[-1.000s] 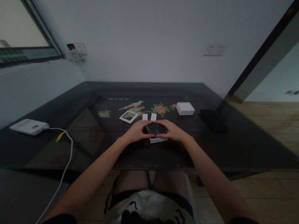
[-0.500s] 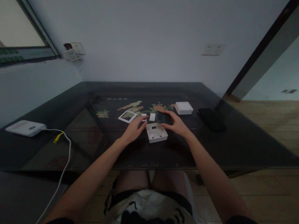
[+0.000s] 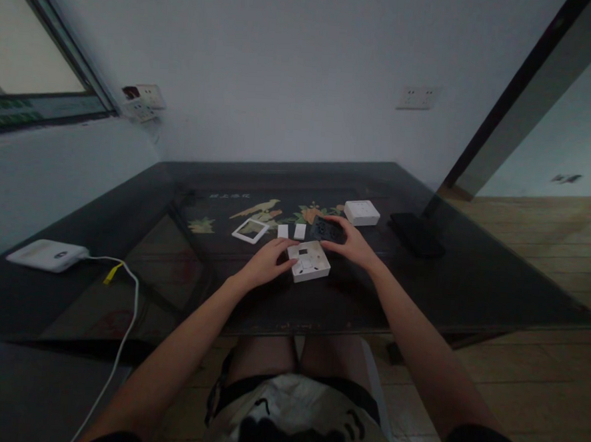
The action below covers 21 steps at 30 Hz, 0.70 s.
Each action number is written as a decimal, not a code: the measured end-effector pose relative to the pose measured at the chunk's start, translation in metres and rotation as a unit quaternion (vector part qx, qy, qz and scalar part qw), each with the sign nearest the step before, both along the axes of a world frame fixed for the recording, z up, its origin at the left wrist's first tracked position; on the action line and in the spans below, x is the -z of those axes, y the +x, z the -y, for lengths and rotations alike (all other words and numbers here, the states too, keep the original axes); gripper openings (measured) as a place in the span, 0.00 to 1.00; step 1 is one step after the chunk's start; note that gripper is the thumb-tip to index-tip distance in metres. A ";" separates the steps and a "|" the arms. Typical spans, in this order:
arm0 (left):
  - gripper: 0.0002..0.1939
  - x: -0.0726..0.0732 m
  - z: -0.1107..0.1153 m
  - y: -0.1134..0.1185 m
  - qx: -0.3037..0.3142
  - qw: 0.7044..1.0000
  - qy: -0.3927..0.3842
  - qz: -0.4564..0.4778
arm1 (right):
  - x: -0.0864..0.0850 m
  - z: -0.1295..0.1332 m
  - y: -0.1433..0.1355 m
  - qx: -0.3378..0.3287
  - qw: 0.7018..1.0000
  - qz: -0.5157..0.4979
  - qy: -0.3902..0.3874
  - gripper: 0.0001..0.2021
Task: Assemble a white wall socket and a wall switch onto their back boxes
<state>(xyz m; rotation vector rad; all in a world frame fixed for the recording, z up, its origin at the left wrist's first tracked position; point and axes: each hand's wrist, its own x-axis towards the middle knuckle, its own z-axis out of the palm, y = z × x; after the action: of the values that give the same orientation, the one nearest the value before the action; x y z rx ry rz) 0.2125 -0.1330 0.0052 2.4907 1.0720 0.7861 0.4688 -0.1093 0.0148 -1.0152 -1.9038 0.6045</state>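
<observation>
A shallow white square casing [image 3: 315,273] sits on the dark table in front of me, its inner side with cutouts facing up. My left hand [image 3: 267,262] is closed on the casing's left edge, thumb over the near part and fingers at the far corner. In my right hand [image 3: 350,243] is a dark square panel [image 3: 326,229], tilted and pinched between thumb and fingers just behind the casing. Two small white rectangular pieces, the left one [image 3: 283,231] and the right one [image 3: 299,231], lie beyond the casing. Left of them lies a white square frame [image 3: 251,230].
A white box-shaped unit [image 3: 361,212] stands at the back right, near a black flat object [image 3: 417,234]. At the far left lies a white device [image 3: 48,254] with a white cable [image 3: 137,305] running over the table's front edge. A wall rises behind the table.
My left hand has moved from the small white pieces down to the casing and taken hold of its left edge. The dark panel in my right hand has shifted slightly.
</observation>
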 end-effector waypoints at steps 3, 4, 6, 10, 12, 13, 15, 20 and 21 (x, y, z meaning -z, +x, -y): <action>0.21 0.001 0.000 0.000 -0.001 1.000 -0.005 0.003 | 0.000 0.001 0.001 -0.007 1.000 0.009 0.006 0.29; 0.21 0.002 -0.001 0.000 -0.001 1.000 -0.008 0.006 | 0.000 0.001 0.001 -0.010 1.000 0.013 0.005 0.29; 0.22 0.003 -0.001 0.000 0.002 1.000 -0.013 0.010 | -0.001 0.002 0.000 -0.017 1.000 0.021 0.001 0.29; 0.22 0.005 -0.002 0.001 0.002 1.000 -0.024 0.018 | -0.002 0.007 -0.001 -0.022 0.999 0.028 0.003 0.28; 0.20 0.005 -0.003 0.001 -0.014 0.999 -0.029 0.029 | -0.004 0.010 -0.002 -0.042 0.998 0.041 0.002 0.29; 0.19 0.005 -0.004 0.001 -0.026 0.999 -0.029 0.037 | -0.004 0.012 -0.003 -0.057 0.997 0.053 -0.002 0.29; 0.18 0.006 -0.005 0.000 -0.050 0.997 -0.021 0.056 | -0.006 0.017 -0.006 -0.091 0.992 0.082 -0.010 0.29; 0.17 0.008 -0.007 -0.001 -0.062 0.995 -0.006 0.077 | -0.005 0.024 -0.015 -0.148 0.979 0.137 -0.013 0.30; 0.17 0.007 -0.006 0.000 -0.058 0.995 -0.006 0.077 | -0.004 0.025 -0.016 -0.150 0.978 0.141 -0.011 0.30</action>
<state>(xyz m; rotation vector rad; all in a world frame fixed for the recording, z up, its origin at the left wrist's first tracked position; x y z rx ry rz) 0.2120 -0.1268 -0.0021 2.3310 1.1695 0.9860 0.4523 -0.1340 0.0189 -0.8681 -2.3319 0.6830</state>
